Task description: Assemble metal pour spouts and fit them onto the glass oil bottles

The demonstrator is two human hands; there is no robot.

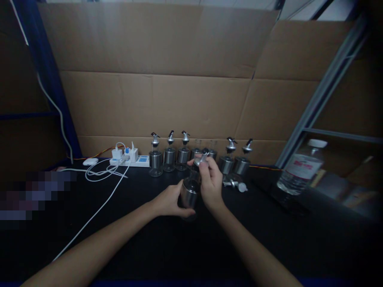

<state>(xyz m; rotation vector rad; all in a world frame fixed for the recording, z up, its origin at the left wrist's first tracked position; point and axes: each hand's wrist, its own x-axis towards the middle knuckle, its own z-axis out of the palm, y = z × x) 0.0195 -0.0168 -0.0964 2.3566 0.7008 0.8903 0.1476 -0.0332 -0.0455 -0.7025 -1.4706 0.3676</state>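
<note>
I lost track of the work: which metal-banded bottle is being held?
The nearest bottle, in the left hand, below the spout in the right hand; the others stand behind.

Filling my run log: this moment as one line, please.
left hand: holds bottle | right hand: grips spout near bottle's neck | behind: other bottles, power strip | right: water bottle
</note>
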